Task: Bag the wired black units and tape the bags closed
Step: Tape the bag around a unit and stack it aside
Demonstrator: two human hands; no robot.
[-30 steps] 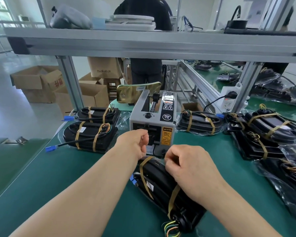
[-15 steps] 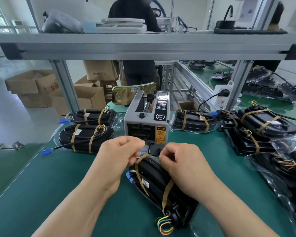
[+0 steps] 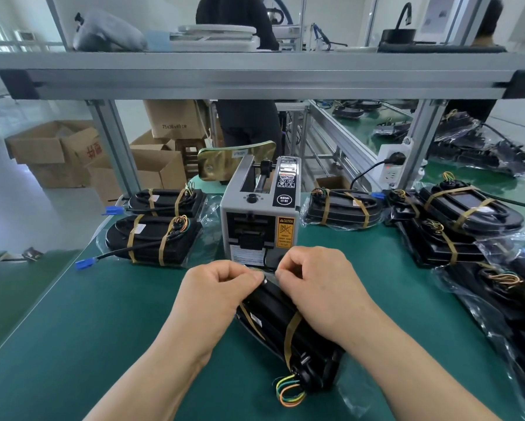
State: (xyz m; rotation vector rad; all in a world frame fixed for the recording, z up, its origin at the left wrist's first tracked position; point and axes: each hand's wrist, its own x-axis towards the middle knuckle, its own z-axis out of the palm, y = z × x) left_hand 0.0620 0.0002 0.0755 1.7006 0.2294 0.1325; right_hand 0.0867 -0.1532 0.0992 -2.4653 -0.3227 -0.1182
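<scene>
Though obscured, perhaps one unit [image 3: 273, 311] held.

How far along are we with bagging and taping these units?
Done, apparently: two bagged units left of the tape dispenser and a third unit to its right. In hand: the left hand and right hand pinch the far end of the unit in front, seemingly closing its bag. Left: the pile at the right, among loose plastic; I cannot tell whether it is sealed.
</scene>
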